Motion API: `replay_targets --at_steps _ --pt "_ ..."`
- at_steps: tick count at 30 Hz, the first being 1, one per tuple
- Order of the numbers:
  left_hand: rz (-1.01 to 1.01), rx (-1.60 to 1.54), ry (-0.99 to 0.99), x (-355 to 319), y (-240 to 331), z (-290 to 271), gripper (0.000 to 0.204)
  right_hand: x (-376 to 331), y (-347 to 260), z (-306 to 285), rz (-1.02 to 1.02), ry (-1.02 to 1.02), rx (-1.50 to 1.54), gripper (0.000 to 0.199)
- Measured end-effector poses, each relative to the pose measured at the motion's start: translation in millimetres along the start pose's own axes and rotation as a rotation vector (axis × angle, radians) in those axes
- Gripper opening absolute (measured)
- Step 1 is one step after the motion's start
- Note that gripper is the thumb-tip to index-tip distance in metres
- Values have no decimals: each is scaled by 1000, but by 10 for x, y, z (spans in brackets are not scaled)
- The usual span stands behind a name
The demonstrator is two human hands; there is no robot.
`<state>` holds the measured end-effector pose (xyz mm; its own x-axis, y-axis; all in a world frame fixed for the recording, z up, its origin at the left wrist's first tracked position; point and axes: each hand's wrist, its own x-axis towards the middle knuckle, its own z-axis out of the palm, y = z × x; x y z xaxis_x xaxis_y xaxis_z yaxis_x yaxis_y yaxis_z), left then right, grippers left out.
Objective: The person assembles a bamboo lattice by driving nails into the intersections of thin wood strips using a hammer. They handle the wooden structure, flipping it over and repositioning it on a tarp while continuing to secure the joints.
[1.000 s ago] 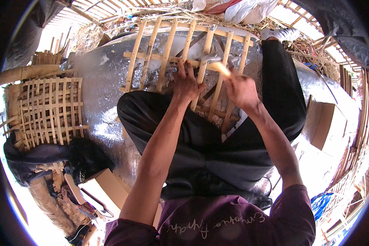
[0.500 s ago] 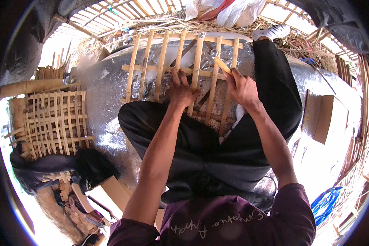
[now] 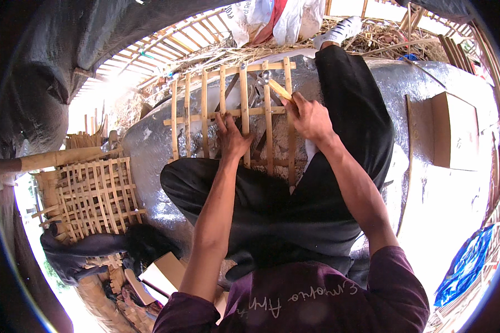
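Because it is made of thin bamboo slats crossed and fastened, the lattice (image 3: 233,111) looks light and stiff as a whole, yet each slat would likely flex or split if pressed mid-span; the crossings, where an upright meets a rail, seem the soundest places to hold. It lies on the silver sheet (image 3: 150,150), its near edge over the person's black-trousered knees.

The left hand (image 3: 231,136) lies spread on the lattice near its middle, fingers apart, palm down across the middle rail and an upright, pinning rather than gripping. The right hand (image 3: 308,116) is closed around the pale wooden handle of a hammer (image 3: 272,82), just right of the left hand, with the metal head standing over the lattice's far rail; whether the head touches the bamboo I cannot tell.

Left of the lattice, well apart, a finished woven panel (image 3: 94,194) rests on the ground. To the right of the lattice stands a cardboard box (image 3: 453,130).
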<state>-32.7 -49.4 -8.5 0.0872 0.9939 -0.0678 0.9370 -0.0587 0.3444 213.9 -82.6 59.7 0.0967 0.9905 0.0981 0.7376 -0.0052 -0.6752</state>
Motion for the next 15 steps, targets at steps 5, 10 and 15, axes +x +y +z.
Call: replay_targets --at_steps 5,10,15 --pt "44 -13 19 -34 9 -11 99 -31 -53 5 11 15 8 27" --pt "42 7 -31 28 90 -69 99 -30 -70 -7 23 -3 0 28" --pt "101 62 -42 141 109 -56 99 -15 -100 -14 50 -47 -16 32"
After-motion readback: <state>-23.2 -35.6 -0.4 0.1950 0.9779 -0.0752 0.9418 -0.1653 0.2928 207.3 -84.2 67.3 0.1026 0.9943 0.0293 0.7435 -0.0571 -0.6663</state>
